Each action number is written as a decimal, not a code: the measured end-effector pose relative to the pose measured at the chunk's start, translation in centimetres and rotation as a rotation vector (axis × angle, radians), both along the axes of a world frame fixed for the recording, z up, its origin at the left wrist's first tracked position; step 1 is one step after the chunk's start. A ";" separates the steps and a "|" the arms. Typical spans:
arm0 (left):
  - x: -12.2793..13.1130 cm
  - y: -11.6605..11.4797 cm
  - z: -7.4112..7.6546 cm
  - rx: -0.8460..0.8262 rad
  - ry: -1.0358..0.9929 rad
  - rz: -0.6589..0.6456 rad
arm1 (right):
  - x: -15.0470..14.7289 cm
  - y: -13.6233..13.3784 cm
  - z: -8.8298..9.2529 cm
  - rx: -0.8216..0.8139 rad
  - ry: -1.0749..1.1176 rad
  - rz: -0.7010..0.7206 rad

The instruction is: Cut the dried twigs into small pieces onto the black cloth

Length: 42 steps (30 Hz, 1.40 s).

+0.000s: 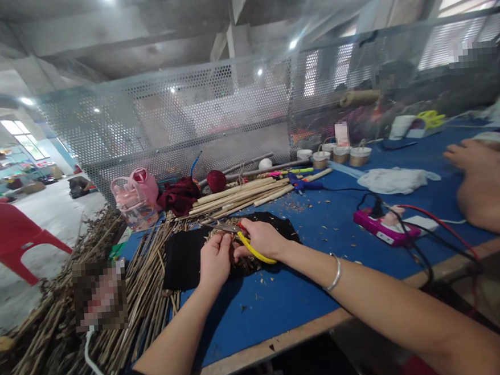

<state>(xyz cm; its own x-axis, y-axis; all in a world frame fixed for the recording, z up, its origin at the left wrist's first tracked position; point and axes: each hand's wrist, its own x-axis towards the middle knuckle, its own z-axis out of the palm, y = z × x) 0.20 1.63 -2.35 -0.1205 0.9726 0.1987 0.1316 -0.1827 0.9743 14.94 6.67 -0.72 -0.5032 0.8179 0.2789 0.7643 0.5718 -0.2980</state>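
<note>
My right hand (pixel 262 239) is closed around a pair of scissors (pixel 249 247) with yellow handles and a little red showing. The metal blades point left, over a heap of dry plant bits (pixel 247 266). Close beside it, my left hand (pixel 214 261) has its fingers pinched together near the blades. What lies between those fingers is too small to make out. Beneath both hands a black cloth (pixel 180 260) is spread on the blue tabletop (pixel 258 307).
Dry stalks (pixel 141 286) are piled at left. Behind my hands lie pale sticks (pixel 233 195), a dark red yarn ball (pixel 216 181) and a blue glue gun (pixel 303 184). A purple power strip (pixel 383 228) with cables sits at right, near another person's hand (pixel 477 157).
</note>
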 end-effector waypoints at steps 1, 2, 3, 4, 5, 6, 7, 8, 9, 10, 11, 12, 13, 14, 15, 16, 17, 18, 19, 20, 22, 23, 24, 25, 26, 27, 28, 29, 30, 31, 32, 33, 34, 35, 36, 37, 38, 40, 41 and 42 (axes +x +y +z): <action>0.0 0.0 0.0 -0.014 -0.011 -0.007 | 0.1 0.0 0.0 -0.003 -0.010 -0.011; 0.1 0.0 0.0 -0.024 -0.020 -0.012 | 0.1 0.0 0.0 -0.005 -0.018 -0.022; 0.1 0.0 0.1 -0.031 -0.024 -0.016 | 0.2 0.0 -0.1 -0.007 -0.024 -0.034; 0.2 -0.1 0.1 -0.033 -0.024 -0.015 | 0.2 0.0 -0.1 -0.006 -0.027 -0.047; 0.2 -0.1 0.2 -0.032 -0.020 -0.014 | 0.2 0.0 -0.2 -0.006 -0.029 -0.060; 0.2 -0.1 0.2 -0.029 -0.016 -0.014 | 0.1 0.0 -0.2 -0.007 -0.027 -0.068; 0.2 -0.1 0.2 -0.026 -0.015 -0.017 | 0.1 0.0 -0.2 -0.009 -0.024 -0.072; 0.2 -0.1 0.3 -0.024 -0.017 -0.019 | 0.1 0.0 -0.2 -0.012 -0.021 -0.071; 0.2 -0.1 0.3 -0.025 -0.020 -0.022 | 0.0 -0.1 -0.2 -0.016 -0.020 -0.072; 0.2 -0.1 0.3 -0.028 -0.025 -0.022 | 0.0 -0.1 -0.2 -0.018 -0.024 -0.073; 0.2 0.0 0.3 -0.032 -0.032 -0.022 | 0.0 -0.1 -0.2 -0.015 -0.033 -0.077; 0.1 0.1 0.3 -0.036 -0.041 -0.017 | 0.0 -0.2 -0.2 -0.005 -0.042 -0.083; 0.1 0.2 0.2 -0.041 -0.052 -0.010 | 0.0 -0.3 -0.2 0.007 -0.051 -0.090; 0.0 0.2 0.2 -0.043 -0.060 -0.001 | 0.0 -0.3 -0.2 0.016 -0.056 -0.092; -0.1 0.3 0.2 -0.041 -0.057 0.007 | 0.1 -0.4 -0.2 0.023 -0.056 -0.087; -0.2 0.4 0.1 -0.035 -0.039 0.014 | 0.1 -0.5 -0.2 0.027 -0.051 -0.074; -0.3 0.4 0.0 -0.025 -0.007 0.017 | 0.1 -0.5 -0.2 0.029 -0.043 -0.056; -0.3 0.4 0.0 -0.011 0.034 0.016 | 0.2 -0.5 -0.3 0.029 -0.031 -0.036; -0.4 0.4 -0.1 0.003 0.074 0.010 | 0.2 -0.5 -0.3 0.031 -0.020 -0.017; -0.4 0.3 -0.1 0.015 0.103 0.000 | 0.2 -0.5 -0.4 0.035 -0.008 0.000; -0.4 0.3 -0.1 0.022 0.118 -0.027 | 0.2 -0.4 -0.4 0.038 0.008 0.017; -0.3 0.2 -0.1 0.025 0.114 -0.046 | 0.3 -0.4 -0.4 0.036 0.013 0.018; -0.3 0.2 0.0 0.032 0.119 -0.063 | 0.3 -0.4 -0.4 0.032 0.017 0.019; -0.3 0.1 0.1 0.046 0.137 -0.072 | 0.3 -0.4 -0.3 0.028 0.018 0.019; -0.3 0.1 0.2 0.064 0.165 -0.071 | 0.3 -0.4 -0.2 0.023 0.019 0.020; -0.2 0.0 0.4 0.084 0.196 -0.067 | 0.2 -0.4 -0.1 0.019 0.018 0.023; -0.2 0.0 0.5 0.100 0.223 -0.061 | 0.2 -0.5 0.0 0.017 0.016 0.029; -0.2 -0.1 0.6 0.108 0.239 -0.056 | 0.2 -0.5 0.2 0.019 0.013 0.037; -0.2 -0.2 0.6 0.113 0.242 -0.054 | 0.2 -0.6 0.3 0.028 0.009 0.043; -0.1 -0.2 0.7 0.116 0.238 -0.055 | 0.2 -0.6 0.4 0.044 0.005 0.046; -0.1 -0.3 0.7 0.118 0.236 -0.055 | 0.2 -0.7 0.4 0.065 0.000 0.049; 0.0 -0.4 0.7 0.116 0.233 -0.055 | 0.2 -0.7 0.4 0.085 -0.005 0.048; 0.1 -0.4 0.7 0.108 0.224 -0.057 | 0.2 -0.7 0.4 0.095 -0.008 0.046; 0.1 -0.5 0.6 0.090 0.210 -0.063 | 0.2 -0.7 0.4 0.092 -0.009 0.045; 0.1 -0.5 0.5 0.065 0.188 -0.073 | 0.3 -0.7 0.4 0.078 -0.006 0.043; 0.1 -0.5 0.3 0.038 0.161 -0.083 | 0.3 -0.7 0.3 0.055 -0.002 0.042; 0.1 -0.5 0.2 0.017 0.136 -0.089 | 0.3 -0.7 0.3 0.030 0.000 0.039; 0.1 -0.3 -0.1 0.006 0.105 -0.075 | 0.3 -0.8 0.3 -0.014 -0.009 0.023; 0.0 -0.3 -0.3 0.009 0.098 -0.061 | 0.2 -0.8 0.3 -0.029 -0.019 0.007; 0.0 -0.2 -0.4 0.012 0.093 -0.048 | 0.1 -0.9 0.4 -0.042 -0.031 -0.007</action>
